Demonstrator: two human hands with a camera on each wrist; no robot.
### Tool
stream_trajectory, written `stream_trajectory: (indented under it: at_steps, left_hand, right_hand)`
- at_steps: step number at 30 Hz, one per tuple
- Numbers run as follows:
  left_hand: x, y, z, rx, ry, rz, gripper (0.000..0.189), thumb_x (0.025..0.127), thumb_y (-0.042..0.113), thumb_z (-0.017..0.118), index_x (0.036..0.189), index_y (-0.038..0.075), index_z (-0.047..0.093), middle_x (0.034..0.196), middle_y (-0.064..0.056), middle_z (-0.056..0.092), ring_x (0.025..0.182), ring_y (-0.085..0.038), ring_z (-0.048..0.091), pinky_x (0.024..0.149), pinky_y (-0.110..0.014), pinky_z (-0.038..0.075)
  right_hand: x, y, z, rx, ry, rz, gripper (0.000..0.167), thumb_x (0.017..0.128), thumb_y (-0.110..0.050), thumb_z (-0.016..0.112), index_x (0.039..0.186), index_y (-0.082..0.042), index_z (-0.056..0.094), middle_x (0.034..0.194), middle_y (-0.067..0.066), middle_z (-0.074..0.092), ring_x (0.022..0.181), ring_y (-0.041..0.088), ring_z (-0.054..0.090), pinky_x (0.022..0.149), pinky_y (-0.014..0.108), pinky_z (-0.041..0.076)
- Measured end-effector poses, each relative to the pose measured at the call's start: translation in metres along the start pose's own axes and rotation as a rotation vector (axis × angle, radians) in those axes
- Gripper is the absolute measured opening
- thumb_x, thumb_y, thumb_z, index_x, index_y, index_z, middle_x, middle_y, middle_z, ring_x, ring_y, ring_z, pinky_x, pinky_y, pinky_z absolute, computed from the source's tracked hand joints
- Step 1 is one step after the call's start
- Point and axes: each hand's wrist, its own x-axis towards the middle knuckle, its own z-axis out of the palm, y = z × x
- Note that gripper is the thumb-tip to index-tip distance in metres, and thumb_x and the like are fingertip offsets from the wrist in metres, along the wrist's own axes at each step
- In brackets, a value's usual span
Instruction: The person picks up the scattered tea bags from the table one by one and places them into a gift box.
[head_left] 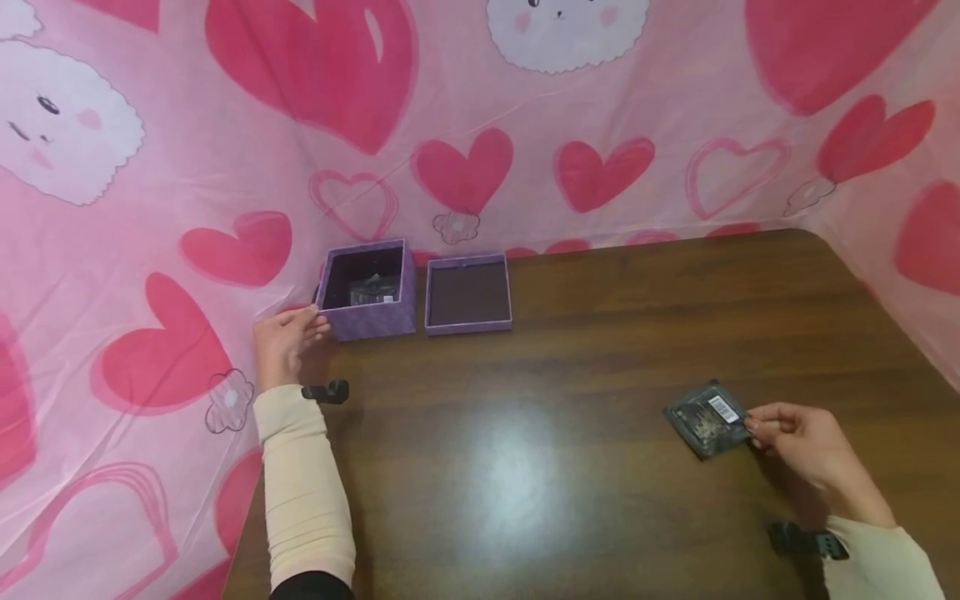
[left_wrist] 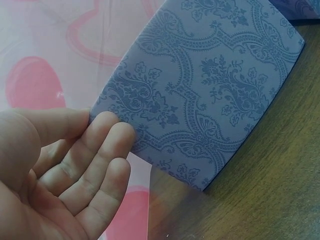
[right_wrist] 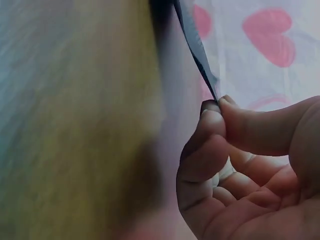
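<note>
In the head view my right hand [head_left: 810, 446] pinches one corner of a flat dark sachet [head_left: 705, 421] with a white barcode label, held over the right part of the table. The right wrist view shows the sachet [right_wrist: 192, 45] nearly edge-on between thumb and forefinger. At the far left, my left hand [head_left: 288, 337] grips the front left corner of an open purple box [head_left: 375, 323]. Seen from the left wrist, the thumb and fingertips meet at the edge of the box's patterned side [left_wrist: 200, 95]. Another dark packet [head_left: 372, 290] lies inside the box.
Right beside the box lies its purple lid [head_left: 469, 327], dark inside facing up. Both rest near the back edge of the brown wooden table [head_left: 585, 358]. A pink cloth [head_left: 525, 108] with hearts hangs behind and along the sides.
</note>
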Motion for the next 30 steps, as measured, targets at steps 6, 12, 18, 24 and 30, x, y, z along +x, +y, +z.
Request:
stream_trajectory:
  at_steps: [6,12,18,24,30]
  left_hand:
    - [0.001,-0.002,0.001,-0.007,-0.025,0.027,0.006,0.094,0.003,0.070,0.095,-0.001,0.073,0.069,-0.006,0.072,0.062,-0.016,0.073,0.068,-0.028,0.061]
    - [0.002,-0.003,0.000,-0.016,-0.025,0.024,0.006,0.094,0.003,0.070,0.095,-0.002,0.074,0.069,-0.006,0.072,0.062,-0.016,0.072,0.068,-0.028,0.062]
    - [0.002,-0.003,0.000,-0.023,-0.023,0.030,0.006,0.094,0.002,0.070,0.094,-0.003,0.074,0.068,-0.007,0.072,0.060,-0.016,0.072,0.065,-0.027,0.061]
    - [0.000,-0.003,0.001,-0.028,-0.016,0.021,0.007,0.094,0.002,0.070,0.088,0.000,0.074,0.067,-0.007,0.072,0.060,-0.016,0.072,0.067,-0.028,0.062]
    - [0.000,-0.002,0.001,-0.036,-0.023,0.024,0.009,0.094,0.000,0.069,0.087,0.000,0.073,0.067,-0.007,0.071,0.060,-0.016,0.072,0.066,-0.028,0.061]
  right_hand:
    - [0.007,-0.020,0.000,0.085,0.004,0.038,0.027,0.102,-0.010,0.058,0.109,0.016,0.062,0.077,0.003,0.068,0.065,0.012,0.060,0.055,0.027,0.054]
    - [0.021,-0.051,0.005,0.180,-0.037,-0.001,0.029,0.102,-0.011,0.058,0.112,0.016,0.062,0.080,0.000,0.068,0.068,0.012,0.062,0.058,0.027,0.056]
    - [0.036,-0.087,0.016,0.312,-0.076,-0.047,0.027,0.102,-0.013,0.060,0.109,0.013,0.064,0.082,0.001,0.069,0.068,0.014,0.062,0.060,0.027,0.057]
    - [0.051,-0.122,0.033,0.366,-0.098,-0.080,0.028,0.101,-0.012,0.061,0.111,0.014,0.063,0.081,0.002,0.068,0.067,0.012,0.060,0.059,0.027,0.057]
    - [0.066,-0.148,0.049,0.373,-0.111,-0.107,0.030,0.101,-0.012,0.062,0.114,0.016,0.062,0.082,0.005,0.067,0.068,0.012,0.060,0.061,0.028,0.057]
